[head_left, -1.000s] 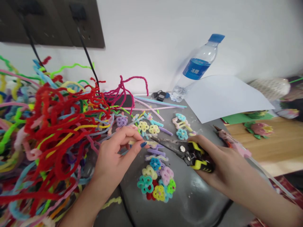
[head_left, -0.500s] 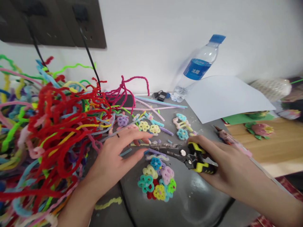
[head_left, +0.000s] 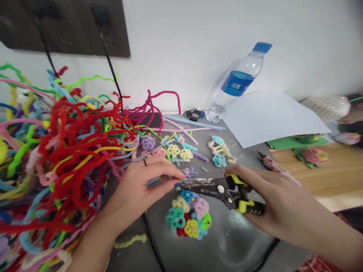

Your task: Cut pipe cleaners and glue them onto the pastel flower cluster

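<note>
My right hand point(head_left: 272, 198) is wrapped round the black and yellow handles of wire-stripping pliers point(head_left: 219, 190), whose jaws point left. My left hand point(head_left: 150, 181) is closed in a pinch, thumb and index finger right at the tip of the jaws. What lies between those fingertips is too small to make out. Just beyond them a purple pipe-cleaner piece point(head_left: 191, 172) shows; whether it touches the fingers I cannot tell. Below the pliers sits a round cluster of colourful pipe-cleaner flowers point(head_left: 188, 217).
A big tangle of pipe cleaners point(head_left: 76, 151) covers the left side. Small flowers point(head_left: 173, 151) and a flower ring point(head_left: 219, 160) lie behind my hands. A water bottle point(head_left: 238, 81) leans on the wall beside white paper point(head_left: 272, 117). A black cable point(head_left: 153, 241) crosses the grey table.
The left thumb and index finger have closed from apart into a pinch at the plier tip. The plier handles have dropped slightly. The purple piece behind the fingertips shows more fully.
</note>
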A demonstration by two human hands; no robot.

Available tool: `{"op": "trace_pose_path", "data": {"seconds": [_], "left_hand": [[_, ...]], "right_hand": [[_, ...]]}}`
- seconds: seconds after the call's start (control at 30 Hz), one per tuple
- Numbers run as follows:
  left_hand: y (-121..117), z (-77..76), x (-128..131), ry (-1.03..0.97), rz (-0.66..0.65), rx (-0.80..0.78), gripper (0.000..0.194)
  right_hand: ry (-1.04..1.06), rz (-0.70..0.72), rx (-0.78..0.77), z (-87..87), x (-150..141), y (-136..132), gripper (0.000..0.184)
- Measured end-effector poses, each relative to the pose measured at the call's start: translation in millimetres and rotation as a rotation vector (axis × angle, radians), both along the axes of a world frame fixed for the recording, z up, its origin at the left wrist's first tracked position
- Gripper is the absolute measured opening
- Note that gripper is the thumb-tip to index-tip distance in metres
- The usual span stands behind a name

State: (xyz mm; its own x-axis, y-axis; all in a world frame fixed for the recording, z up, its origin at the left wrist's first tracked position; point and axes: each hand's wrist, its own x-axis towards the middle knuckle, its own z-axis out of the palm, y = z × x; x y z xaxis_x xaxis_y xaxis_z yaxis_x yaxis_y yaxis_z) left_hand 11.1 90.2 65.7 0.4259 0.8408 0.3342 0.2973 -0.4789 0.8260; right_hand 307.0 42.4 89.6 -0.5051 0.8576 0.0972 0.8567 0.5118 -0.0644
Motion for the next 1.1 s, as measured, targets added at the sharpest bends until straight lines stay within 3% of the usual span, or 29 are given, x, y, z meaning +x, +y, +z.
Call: {"op": "trace_pose_path", "data": {"seconds": [0.37, 0.53, 0.7, 0.8, 0.93, 1.1], "left_hand": [[-0.3, 0.3, 5.0, -0.079, 0.038, 0.007, 0.015], [-2.2, -1.3, 3.1, -0.219, 0.178, -0.144, 0.014], [1.0, -7.9, 6.0, -0.374, 0.3, -0.365, 0.004], [4.3, -11.9, 11.3, -0.525, 0.336, -0.549, 0.014], [5.7, -11.4, 18.7, -0.71, 0.313, -0.745, 0.029], [4.4, -7.4, 23.6, -0.754, 0.26, -0.846, 0.037]], "right_hand": [[0.007, -0.001, -0.046, 1.6, -1.2, 3.3, 0.037], [0.005, -0.09, -0.08, -4.5, 0.1, 12.1, 0.04], [0.059, -0.279, 0.051, -23.9, 3.5, 48.6, 0.04], [0.079, -0.357, 0.133, -41.5, -1.5, 79.5, 0.049], [0.082, -0.425, 0.087, -59.1, -20.9, 113.1, 0.057], [0.049, -0.45, 0.037, -65.7, -36.3, 129.8, 0.06]]}}
